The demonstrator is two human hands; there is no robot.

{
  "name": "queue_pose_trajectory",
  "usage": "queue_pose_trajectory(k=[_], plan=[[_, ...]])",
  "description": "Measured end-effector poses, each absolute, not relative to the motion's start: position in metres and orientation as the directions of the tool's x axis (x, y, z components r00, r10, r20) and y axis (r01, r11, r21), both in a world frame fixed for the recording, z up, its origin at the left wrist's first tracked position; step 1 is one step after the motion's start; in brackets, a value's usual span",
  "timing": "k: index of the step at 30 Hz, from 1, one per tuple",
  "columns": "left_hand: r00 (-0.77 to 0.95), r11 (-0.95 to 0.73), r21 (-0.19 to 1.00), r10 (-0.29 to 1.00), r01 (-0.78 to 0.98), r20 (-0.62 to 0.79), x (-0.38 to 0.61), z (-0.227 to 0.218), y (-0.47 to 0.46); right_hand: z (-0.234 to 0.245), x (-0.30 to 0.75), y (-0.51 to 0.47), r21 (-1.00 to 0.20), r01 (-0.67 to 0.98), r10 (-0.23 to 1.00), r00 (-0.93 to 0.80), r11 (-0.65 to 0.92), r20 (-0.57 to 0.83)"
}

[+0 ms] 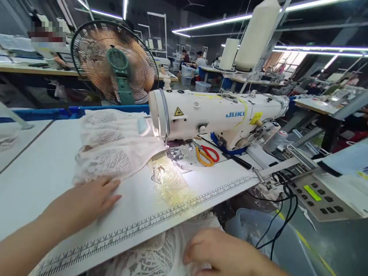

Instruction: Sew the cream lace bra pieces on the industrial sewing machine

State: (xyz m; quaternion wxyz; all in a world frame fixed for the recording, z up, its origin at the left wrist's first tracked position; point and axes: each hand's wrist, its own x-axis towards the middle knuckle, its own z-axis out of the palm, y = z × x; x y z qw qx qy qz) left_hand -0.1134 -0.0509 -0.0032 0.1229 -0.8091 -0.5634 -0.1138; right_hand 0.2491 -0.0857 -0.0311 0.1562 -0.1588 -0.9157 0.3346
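My left grip: spread loosely, touching white lace panels, left on the counter. My right grip: curled at near lace fabric, beyond counter's near edge; closure I cannot tell.

White lace fabric: leaf-like pattern, lies in soft folds on white tabletop, right end reaching sewing machine. Second lace piece: also white, similar pattern, rumpled, below tabletop's front edge, partly hidden.
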Motion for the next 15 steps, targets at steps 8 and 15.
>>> queue_pose_trajectory(k=[8, 15], plan=[[0.186, -0.183, -0.043, 0.914, 0.982, 0.360, -0.099, 0.000, -0.100, -0.087, 0.279, -0.117, -0.487, 0.737, 0.791, -0.596, 0.469, -0.141], [0.250, -0.358, 0.348, 0.915, 0.866, 0.318, -0.065, -0.021, -0.201, -0.076, 0.269, -0.111, -0.473, 0.684, 0.724, -0.677, 0.555, -0.129]])
